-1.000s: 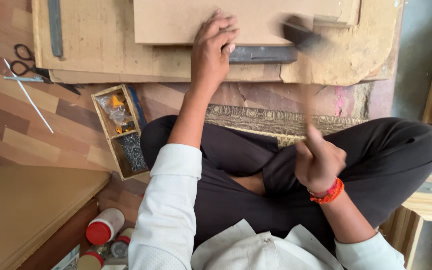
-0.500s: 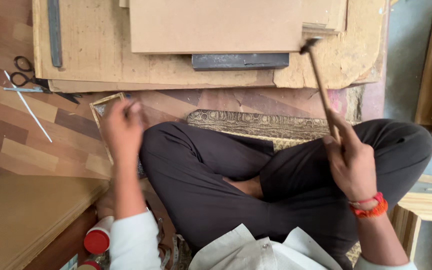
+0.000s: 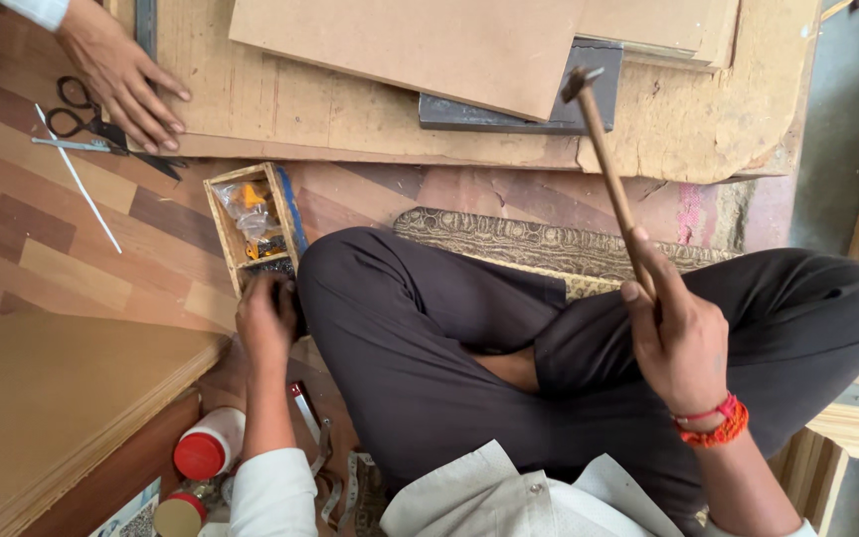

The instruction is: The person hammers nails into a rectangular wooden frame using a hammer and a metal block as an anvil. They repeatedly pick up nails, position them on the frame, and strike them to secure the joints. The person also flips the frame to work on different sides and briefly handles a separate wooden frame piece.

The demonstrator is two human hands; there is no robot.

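Hammer (image 3: 603, 159) stays clamped in right hand (image 3: 678, 338); left hand (image 3: 265, 318) covers the small box (image 3: 251, 224), finger state unclear.

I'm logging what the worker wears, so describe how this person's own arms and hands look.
Both hands are bare, with no gloves. The left hand comes out of a white long sleeve that ends at mid-forearm. The right hand has a red and orange thread band round the wrist, with a white sleeve edge near the picture's bottom corner.

The hammer (image 3: 603, 149) has a brown wooden handle and dark head, and the right hand (image 3: 683, 338) wears a red-orange wrist thread. The small wooden box (image 3: 251, 224) has a blue edge and orange contents. The floor (image 3: 32, 239) shows brown patchwork planks; the bottle (image 3: 209, 446) is white with a red cap.
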